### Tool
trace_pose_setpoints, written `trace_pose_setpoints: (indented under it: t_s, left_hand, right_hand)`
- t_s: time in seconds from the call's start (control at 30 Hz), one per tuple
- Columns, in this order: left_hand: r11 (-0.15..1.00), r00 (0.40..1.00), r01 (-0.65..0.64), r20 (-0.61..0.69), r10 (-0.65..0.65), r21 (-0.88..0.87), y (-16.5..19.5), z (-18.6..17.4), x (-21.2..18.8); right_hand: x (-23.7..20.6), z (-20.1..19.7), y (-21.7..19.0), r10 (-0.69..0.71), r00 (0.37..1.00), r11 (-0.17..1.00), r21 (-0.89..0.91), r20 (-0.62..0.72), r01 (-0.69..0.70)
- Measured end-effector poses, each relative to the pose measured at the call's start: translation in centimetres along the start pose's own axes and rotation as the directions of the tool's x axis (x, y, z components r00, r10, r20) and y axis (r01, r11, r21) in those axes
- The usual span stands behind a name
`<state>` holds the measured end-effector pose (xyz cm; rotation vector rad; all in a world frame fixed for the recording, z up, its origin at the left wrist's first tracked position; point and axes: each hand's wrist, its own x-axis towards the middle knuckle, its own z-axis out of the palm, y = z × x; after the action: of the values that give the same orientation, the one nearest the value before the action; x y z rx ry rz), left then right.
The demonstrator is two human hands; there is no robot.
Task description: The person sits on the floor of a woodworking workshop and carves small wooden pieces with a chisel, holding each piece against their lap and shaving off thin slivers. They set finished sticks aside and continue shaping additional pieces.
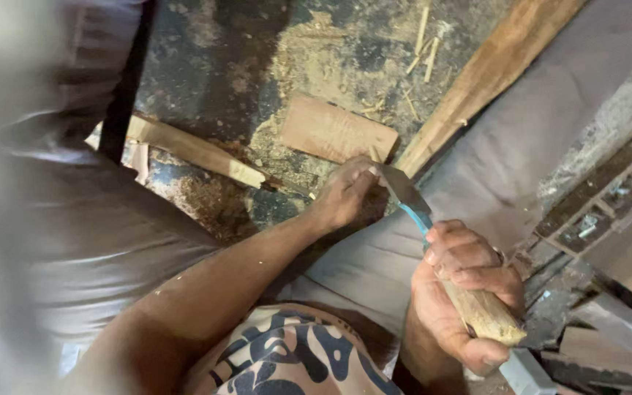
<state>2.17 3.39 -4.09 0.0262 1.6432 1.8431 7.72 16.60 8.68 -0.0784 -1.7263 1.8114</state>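
Below, right hand (462,292) clenched on wooden-handled chisel (433,249), left hand (345,194) pinching its blade tip.

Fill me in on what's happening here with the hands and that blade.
A person sits over a sawdust-covered floor. The right hand grips the wooden handle of a knife-like tool whose metal blade points toward the left hand. The left hand pinches something small at the blade tip, too hidden to identify. A flat wood block and wood strips lie nearby.
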Motion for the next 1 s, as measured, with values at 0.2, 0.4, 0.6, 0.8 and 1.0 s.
trace_pose_setpoints:
  t_s: [0.2, 0.4, 0.6, 0.8, 1.0]
  left_hand:
    - [0.995, 0.998, -0.064, -0.019, 0.066, 0.083, -0.8, 0.0, 0.0]
    - [0.972, 0.985, -0.163, -0.031, 0.171, 0.166, -2.2, 0.0, -0.3]
    - [0.975, 0.995, -0.075, -0.049, 0.087, 0.21, -2.4, 0.2, -0.2]
    - [0.959, 0.966, -0.221, -0.097, 0.241, 0.177, -0.5, 0.0, 0.3]
    - [0.989, 0.979, 0.032, -0.202, -0.001, 0.146, -1.1, 0.5, -0.1]
  right_hand:
    - [1.0, 0.7, 0.5, -0.007, 0.998, 1.0, -0.005, 0.066, 0.008]
    - [0.2, 2.3, 0.8, -0.02, 0.999, 0.998, -0.061, 0.032, 0.022]
    - [-0.9, 2.9, 3.8, 0.061, 0.997, 0.994, 0.083, 0.047, -0.064]
    - [1.0, 3.2, 5.8, 0.153, 0.988, 0.957, 0.248, 0.01, -0.151]
    - [5.0, 0.2, 6.6, 0.199, 0.956, 0.98, 0.069, -0.214, -0.188]
